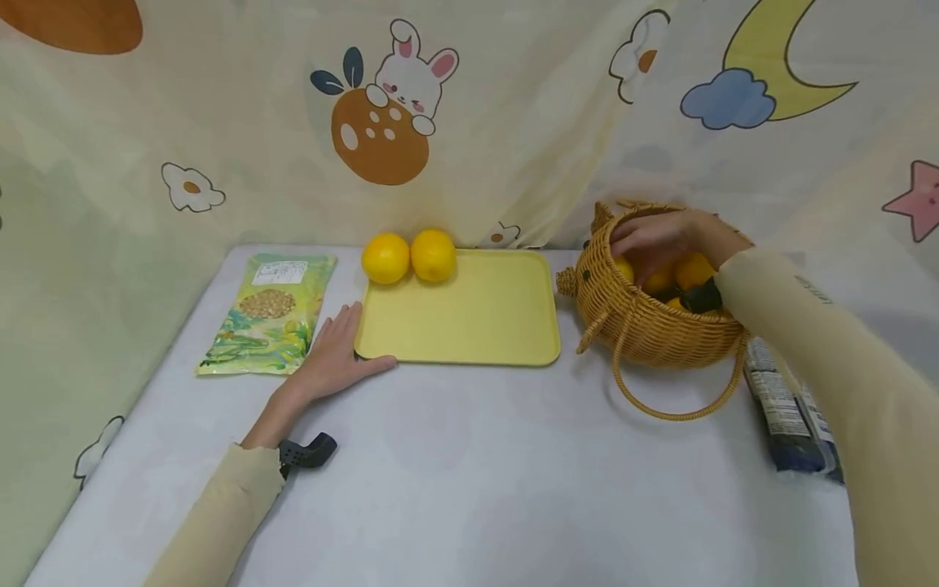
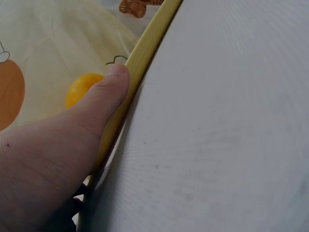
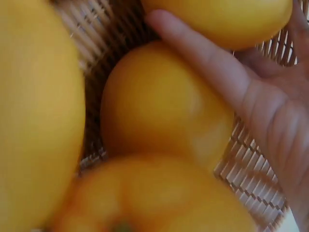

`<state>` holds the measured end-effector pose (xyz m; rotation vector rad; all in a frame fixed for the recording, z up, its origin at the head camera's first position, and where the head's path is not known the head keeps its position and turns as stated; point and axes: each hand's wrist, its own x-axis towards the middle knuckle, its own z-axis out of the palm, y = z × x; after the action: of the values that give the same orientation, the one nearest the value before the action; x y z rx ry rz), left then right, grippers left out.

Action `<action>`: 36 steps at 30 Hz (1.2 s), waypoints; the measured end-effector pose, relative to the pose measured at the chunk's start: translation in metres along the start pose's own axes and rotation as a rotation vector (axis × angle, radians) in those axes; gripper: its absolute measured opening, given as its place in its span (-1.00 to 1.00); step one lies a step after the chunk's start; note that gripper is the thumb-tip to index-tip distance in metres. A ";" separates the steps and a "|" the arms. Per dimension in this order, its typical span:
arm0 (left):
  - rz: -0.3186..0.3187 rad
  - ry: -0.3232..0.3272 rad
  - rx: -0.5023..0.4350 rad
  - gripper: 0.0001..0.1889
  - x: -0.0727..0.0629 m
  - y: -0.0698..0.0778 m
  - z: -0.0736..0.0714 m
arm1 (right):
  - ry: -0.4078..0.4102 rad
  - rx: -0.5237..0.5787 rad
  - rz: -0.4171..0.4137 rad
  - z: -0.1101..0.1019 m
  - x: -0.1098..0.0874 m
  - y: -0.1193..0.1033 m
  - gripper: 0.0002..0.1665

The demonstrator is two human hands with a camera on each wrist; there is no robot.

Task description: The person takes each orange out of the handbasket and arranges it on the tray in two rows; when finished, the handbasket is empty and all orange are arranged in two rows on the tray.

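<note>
My left hand lies at the near left corner of a yellow tray, fingers straight and thumb spread along the edge. The thumb touches the tray rim in the left wrist view. Two oranges, one on the left and one beside it, sit at the tray's far left corner. My right hand is inside an animal-shaped wicker basket. Its thumb and fingers grip an orange there; the fingertips are partly hidden. More oranges lie below and beside it.
A green and yellow bag with a grain picture lies left of the tray. The basket's handle hangs toward the front. A dark and white package is partly covered by my right sleeve. A printed cloth hangs behind.
</note>
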<state>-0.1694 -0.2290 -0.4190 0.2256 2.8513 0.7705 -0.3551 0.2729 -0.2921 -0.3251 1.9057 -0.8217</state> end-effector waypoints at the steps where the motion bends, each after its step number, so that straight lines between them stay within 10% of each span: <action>1: 0.002 0.002 0.001 0.29 0.001 0.000 -0.001 | -0.002 -0.003 0.002 -0.001 0.000 -0.001 -0.36; 36: -0.013 -0.004 -0.003 0.29 0.001 -0.001 0.002 | -0.038 -0.131 0.022 -0.002 0.002 0.000 0.05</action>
<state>-0.1697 -0.2289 -0.4210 0.2078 2.8447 0.7702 -0.3578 0.2734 -0.2928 -0.3963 1.9283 -0.6728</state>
